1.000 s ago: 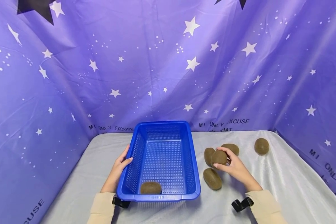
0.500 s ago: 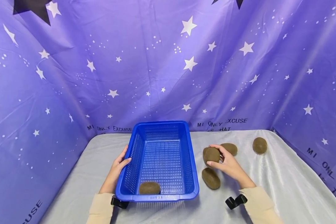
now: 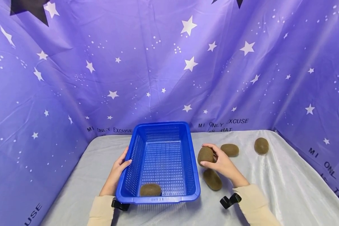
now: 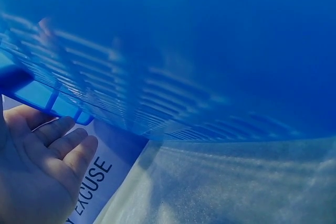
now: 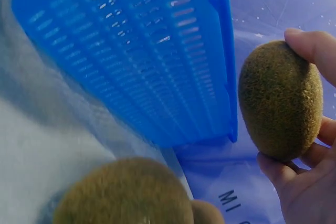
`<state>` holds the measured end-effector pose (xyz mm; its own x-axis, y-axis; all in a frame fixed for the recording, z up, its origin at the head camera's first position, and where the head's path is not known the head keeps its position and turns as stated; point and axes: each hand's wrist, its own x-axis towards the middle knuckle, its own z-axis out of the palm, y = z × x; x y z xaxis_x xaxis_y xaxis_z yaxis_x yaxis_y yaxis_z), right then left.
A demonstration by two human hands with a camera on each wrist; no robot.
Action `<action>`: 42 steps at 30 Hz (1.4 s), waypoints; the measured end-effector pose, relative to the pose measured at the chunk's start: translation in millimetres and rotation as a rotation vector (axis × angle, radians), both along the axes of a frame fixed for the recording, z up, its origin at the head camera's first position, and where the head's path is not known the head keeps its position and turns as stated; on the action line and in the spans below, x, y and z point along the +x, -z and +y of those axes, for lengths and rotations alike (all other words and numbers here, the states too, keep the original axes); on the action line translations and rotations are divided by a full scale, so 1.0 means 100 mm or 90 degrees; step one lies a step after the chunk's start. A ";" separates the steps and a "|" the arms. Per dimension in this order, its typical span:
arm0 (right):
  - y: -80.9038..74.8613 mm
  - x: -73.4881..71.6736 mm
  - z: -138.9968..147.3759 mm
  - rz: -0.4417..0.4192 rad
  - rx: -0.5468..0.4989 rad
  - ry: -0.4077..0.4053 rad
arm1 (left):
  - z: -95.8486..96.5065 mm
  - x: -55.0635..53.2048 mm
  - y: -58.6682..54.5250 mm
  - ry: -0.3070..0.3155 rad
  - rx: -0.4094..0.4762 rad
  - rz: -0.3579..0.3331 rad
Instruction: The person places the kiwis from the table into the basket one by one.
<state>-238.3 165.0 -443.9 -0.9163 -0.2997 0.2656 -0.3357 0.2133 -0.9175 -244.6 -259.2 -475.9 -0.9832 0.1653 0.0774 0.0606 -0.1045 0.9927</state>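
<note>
A blue plastic basket (image 3: 162, 163) with slotted walls stands mid-table, one brown kiwi (image 3: 150, 190) lying inside at its near end. On its left side my left hand (image 3: 117, 174) holds the rim, thumb on top; in the left wrist view the fingers (image 4: 68, 142) bend beneath the rim. Just off the basket's right wall, my right hand (image 3: 224, 164) grips a kiwi (image 3: 205, 156) between thumb and fingers. The right wrist view shows this held kiwi (image 5: 281, 100) raised beside the basket (image 5: 136, 51). Another kiwi is mostly hidden behind the right hand.
Loose kiwis lie on the pale tablecloth (image 3: 293, 182) to the right: one nearer me (image 3: 212, 179), one farther back (image 3: 229, 150), and one at far right (image 3: 261, 146). A purple star-printed curtain (image 3: 158, 62) encloses the back and sides.
My right hand has carried the gripped kiwi leftward, from over the loose kiwis to close beside the basket. The left hand keeps its place on the basket. The view has shifted slightly.
</note>
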 end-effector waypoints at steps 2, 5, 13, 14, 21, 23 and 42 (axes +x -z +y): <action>-0.01 0.00 -0.04 -0.004 -0.002 -0.003 | 0.00 0.00 0.00 0.001 0.000 -0.002; -0.03 -0.01 -0.12 -0.006 -0.006 -0.009 | 0.00 0.01 0.00 -0.002 -0.001 0.001; -0.14 -0.05 -0.30 0.014 -0.002 -0.015 | -0.02 0.02 -0.01 -0.007 -0.007 -0.001; -0.15 -0.06 -0.31 0.019 0.000 -0.016 | -0.02 0.02 0.00 -0.007 -0.006 -0.003; -0.17 -0.08 -0.40 0.040 0.024 -0.023 | -0.02 0.01 0.00 -0.009 -0.004 -0.007; -0.17 -0.09 -0.42 0.042 0.032 -0.028 | -0.01 0.00 0.00 -0.006 0.000 -0.005; -0.46 0.10 -0.65 0.039 0.066 -0.063 | 0.02 0.01 0.00 -0.004 0.013 -0.014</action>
